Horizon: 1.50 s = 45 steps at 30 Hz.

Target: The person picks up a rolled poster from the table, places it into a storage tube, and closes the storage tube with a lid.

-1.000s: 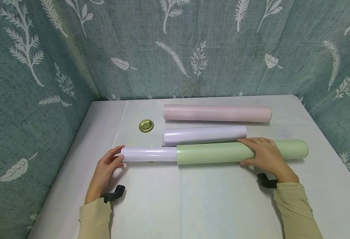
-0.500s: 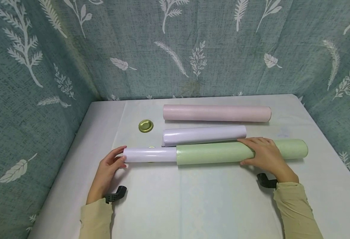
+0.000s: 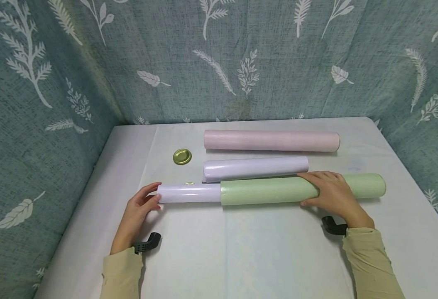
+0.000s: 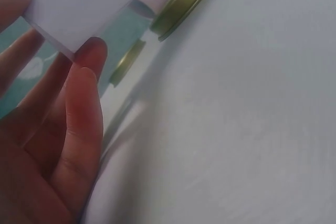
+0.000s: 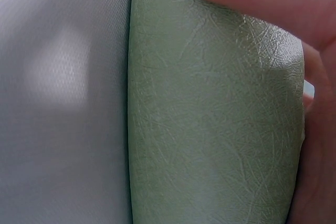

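While right hand [image 3: 331, 194] grips green roll [image 3: 267, 192], likely steadying it, left hand [image 3: 135, 211], half-curled, pinches end of glossy white roll [image 3: 190, 194] protruding from it, apparently for alignment.

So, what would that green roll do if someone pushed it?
The green roll would probably roll unless held, being round. It looks fairly stiff, running straight beneath the right hand. Its creased surface might give some grip.

The left hand [image 3: 136, 214] and right hand [image 3: 332, 194] are well apart, both curved.
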Motion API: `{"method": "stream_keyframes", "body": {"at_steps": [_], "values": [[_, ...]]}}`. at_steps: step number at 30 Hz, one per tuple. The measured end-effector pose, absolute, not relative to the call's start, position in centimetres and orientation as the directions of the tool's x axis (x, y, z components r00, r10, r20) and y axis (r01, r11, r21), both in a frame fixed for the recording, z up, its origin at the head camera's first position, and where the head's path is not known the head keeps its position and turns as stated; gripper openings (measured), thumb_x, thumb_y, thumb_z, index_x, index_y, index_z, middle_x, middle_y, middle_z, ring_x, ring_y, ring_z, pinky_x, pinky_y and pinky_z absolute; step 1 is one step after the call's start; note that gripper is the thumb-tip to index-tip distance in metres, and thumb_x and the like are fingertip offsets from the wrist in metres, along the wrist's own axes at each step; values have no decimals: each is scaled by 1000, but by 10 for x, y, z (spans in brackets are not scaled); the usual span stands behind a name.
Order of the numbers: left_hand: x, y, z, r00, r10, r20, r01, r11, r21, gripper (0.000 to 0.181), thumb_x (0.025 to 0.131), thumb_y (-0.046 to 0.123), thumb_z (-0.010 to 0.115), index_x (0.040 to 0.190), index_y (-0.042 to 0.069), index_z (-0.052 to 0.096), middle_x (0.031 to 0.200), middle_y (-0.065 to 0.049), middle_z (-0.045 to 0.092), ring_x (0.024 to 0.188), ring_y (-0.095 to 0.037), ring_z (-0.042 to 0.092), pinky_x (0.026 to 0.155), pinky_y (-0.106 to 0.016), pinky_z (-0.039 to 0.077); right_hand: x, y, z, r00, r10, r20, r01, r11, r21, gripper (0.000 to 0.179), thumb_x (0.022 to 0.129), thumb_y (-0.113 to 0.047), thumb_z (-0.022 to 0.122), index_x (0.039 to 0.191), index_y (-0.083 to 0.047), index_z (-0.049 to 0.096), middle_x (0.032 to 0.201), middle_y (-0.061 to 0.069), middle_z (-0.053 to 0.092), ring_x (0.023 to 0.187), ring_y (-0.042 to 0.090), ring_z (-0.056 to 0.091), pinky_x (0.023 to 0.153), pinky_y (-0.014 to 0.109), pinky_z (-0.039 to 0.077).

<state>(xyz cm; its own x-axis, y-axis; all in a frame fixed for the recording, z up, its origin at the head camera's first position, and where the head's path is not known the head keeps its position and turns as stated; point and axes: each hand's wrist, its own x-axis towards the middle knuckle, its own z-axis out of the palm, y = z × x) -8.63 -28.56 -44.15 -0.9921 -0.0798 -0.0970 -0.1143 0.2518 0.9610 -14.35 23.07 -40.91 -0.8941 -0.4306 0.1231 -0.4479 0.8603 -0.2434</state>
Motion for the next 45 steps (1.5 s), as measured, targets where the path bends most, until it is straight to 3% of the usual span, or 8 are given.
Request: {"method": "stream_keyframes", "body": {"at_steps": [16, 26, 45], "values": [[-86, -280, -439, -992, -70, -107, -122, 275, 954, 49, 83, 41, 59, 127, 24, 48, 127, 0, 45, 93, -19, 54, 76, -23, 47, -146, 231, -410, -878, -461, 126, -478, 846, -237, 82, 60, -49, 77, 131, -22, 45, 121, 12, 50, 112, 34, 41, 92, 53, 23], [-86, -278, -440, -997, -31, -77, -83, 253, 964, 44, 85, 36, 58, 124, 18, 50, 125, -3, 46, 93, -19, 55, 74, -24, 48, -146, 232, -410, -883, -455, 118, -470, 851, -235, 82, 59, -50, 76, 130, -23, 46, 122, 11, 50, 113, 34, 41, 92, 53, 23], [-87, -272, -440, -995, 30, -93, -83, 242, 967, 43, 86, 33, 58, 125, 18, 49, 122, -5, 47, 91, -23, 55, 76, -25, 48, -145, 232, -410, -891, -437, 120, -453, 860, -236, 84, 56, -49, 78, 129, -24, 46, 119, 8, 52, 112, 31, 41, 92, 50, 23]]}}
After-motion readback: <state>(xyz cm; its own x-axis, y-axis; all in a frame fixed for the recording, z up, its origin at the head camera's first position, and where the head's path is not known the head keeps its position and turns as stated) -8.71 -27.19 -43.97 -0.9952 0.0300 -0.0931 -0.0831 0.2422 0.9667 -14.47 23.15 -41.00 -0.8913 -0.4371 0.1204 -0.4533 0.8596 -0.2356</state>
